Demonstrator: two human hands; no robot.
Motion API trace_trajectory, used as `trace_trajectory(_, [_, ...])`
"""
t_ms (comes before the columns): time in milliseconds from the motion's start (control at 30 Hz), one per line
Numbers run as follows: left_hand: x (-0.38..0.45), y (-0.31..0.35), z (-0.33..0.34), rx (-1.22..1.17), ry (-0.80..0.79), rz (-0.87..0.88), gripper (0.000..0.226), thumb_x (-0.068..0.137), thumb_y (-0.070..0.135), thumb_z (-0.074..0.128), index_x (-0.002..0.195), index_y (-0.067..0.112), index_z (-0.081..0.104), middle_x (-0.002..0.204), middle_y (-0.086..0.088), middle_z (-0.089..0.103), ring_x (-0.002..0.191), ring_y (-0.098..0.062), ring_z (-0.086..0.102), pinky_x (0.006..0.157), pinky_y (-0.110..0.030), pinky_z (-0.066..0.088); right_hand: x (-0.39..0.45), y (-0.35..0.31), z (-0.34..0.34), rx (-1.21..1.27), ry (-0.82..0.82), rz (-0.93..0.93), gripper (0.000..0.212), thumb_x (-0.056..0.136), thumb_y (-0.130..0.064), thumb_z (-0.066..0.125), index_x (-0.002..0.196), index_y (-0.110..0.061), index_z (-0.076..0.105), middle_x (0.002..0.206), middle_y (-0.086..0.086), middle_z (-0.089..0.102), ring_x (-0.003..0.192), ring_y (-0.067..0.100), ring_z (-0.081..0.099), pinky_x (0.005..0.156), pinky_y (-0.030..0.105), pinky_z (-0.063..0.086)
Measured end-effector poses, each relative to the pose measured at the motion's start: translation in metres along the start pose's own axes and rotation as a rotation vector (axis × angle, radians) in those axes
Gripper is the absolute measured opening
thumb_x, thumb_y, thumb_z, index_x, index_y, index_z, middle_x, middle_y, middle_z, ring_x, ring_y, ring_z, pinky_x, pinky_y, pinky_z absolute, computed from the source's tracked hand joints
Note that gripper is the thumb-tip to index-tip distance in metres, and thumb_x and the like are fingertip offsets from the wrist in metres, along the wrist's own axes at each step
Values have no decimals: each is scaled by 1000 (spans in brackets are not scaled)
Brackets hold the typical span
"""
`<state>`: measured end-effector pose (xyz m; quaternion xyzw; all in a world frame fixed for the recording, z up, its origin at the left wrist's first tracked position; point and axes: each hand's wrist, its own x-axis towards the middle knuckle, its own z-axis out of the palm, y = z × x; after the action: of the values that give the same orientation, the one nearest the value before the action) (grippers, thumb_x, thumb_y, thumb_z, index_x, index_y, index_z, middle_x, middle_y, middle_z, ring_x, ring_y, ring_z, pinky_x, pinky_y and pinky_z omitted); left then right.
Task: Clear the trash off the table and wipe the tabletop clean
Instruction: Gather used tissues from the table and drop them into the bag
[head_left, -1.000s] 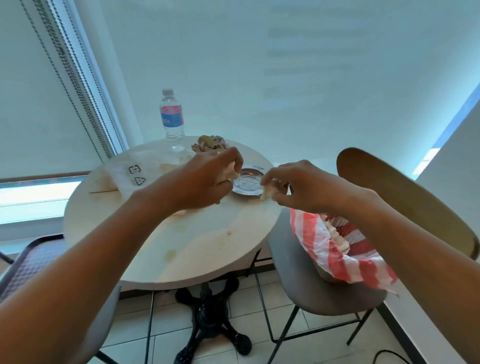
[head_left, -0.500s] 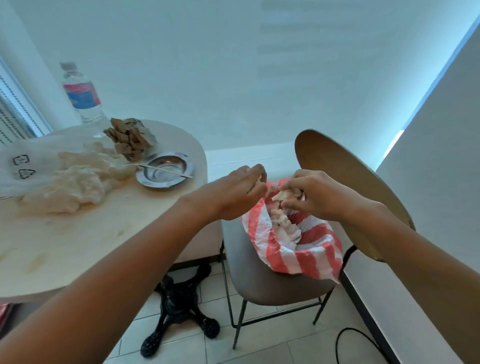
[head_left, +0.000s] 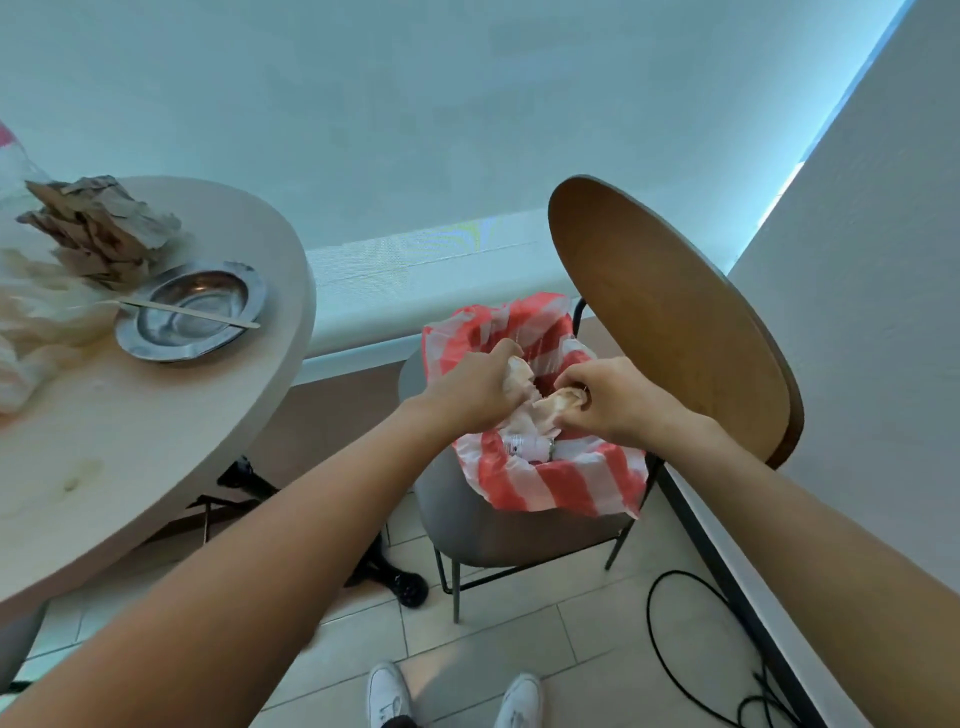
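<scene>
A red-and-white striped plastic bag (head_left: 545, 483) sits open on the grey seat of a chair (head_left: 483, 525). Over its mouth my left hand (head_left: 475, 389) and my right hand (head_left: 605, 397) each pinch crumpled whitish tissue trash (head_left: 530, 400), with more trash visible inside the bag. On the round pale table (head_left: 171, 415) at the left lie crumpled brown paper (head_left: 98, 228), a metal dish (head_left: 192, 312) with a wooden stick (head_left: 202, 313) across it, and a heap of white tissue (head_left: 36, 322).
The chair's brown wooden back (head_left: 670, 317) rises right behind the bag. A black cable (head_left: 675, 660) loops on the tiled floor at the right. My white shoes (head_left: 387, 693) show at the bottom. The table's black base (head_left: 405, 587) stands beside the chair.
Both hands carried tissue trash from the table rightward to the striped bag and lowered it into the bag's mouth. The view swung right and down, and the water bottle left the frame.
</scene>
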<state>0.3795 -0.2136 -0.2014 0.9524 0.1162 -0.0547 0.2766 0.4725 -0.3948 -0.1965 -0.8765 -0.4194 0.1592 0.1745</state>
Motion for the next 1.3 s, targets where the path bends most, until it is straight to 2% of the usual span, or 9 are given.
trace_trajectory(100, [11,-6,8,-20,-10,35,64,94,37,61,148,18,33,117,-10,64,117,-28,56,95,-33,41,4,7,8,-8,-14,21,54,87,-37,77,133,-14,62,119,2,68,97,13,66,85,31,59])
trace_trajectory(167, [14,-10,10,-30,-3,64,68,94,38,62,151,19,31,134,-12,57,126,-27,51,102,-32,37,6,9,10,-30,-14,22,60,88,-42,75,139,-16,58,128,2,65,108,16,64,92,34,57])
trace_trajectory(267, [14,-13,10,-54,21,111,64,95,35,60,151,20,33,133,-11,57,123,-25,52,98,-28,36,8,10,10,-58,2,18,61,89,-44,73,141,-17,56,132,2,64,117,19,61,97,39,56])
trace_trajectory(400, [14,-18,3,-24,1,137,53,95,34,59,143,18,44,135,-8,56,125,-22,51,102,-29,37,10,8,5,-91,-1,24,59,90,-44,71,140,-17,56,134,3,63,121,20,59,99,42,54])
trace_trajectory(500, [11,-19,-6,-10,19,136,43,95,38,58,134,19,53,131,-4,57,122,-19,53,102,-32,41,11,1,-2,-87,-1,19,56,91,-43,70,139,-17,58,135,2,63,121,19,59,100,40,53])
trace_trajectory(633, [-4,-10,-29,14,107,160,35,96,35,58,127,19,59,125,1,59,117,-13,53,95,-23,38,13,-12,-17,-98,-2,-39,48,92,-46,68,134,-23,61,130,-4,65,113,12,62,95,32,55])
trace_trajectory(767, [-31,1,-56,13,232,169,27,95,35,60,118,21,63,116,2,62,108,-14,57,94,-27,43,15,-32,-38,-136,-18,-91,59,90,-55,66,141,-27,55,139,-5,58,117,13,60,98,30,51])
trace_trajectory(933, [-73,10,-89,45,376,111,31,95,44,58,121,27,62,124,6,61,117,-13,54,99,-33,43,14,-71,-65,-137,-17,-193,64,88,-65,60,143,-33,51,141,-9,54,119,12,58,101,40,51])
trace_trajectory(1300, [-176,-23,-144,137,594,-35,36,95,49,56,126,31,59,129,12,58,122,-5,50,101,-34,45,18,-188,-73,-160,37,-440,70,85,-75,51,145,-40,43,150,-15,46,136,10,45,109,38,42])
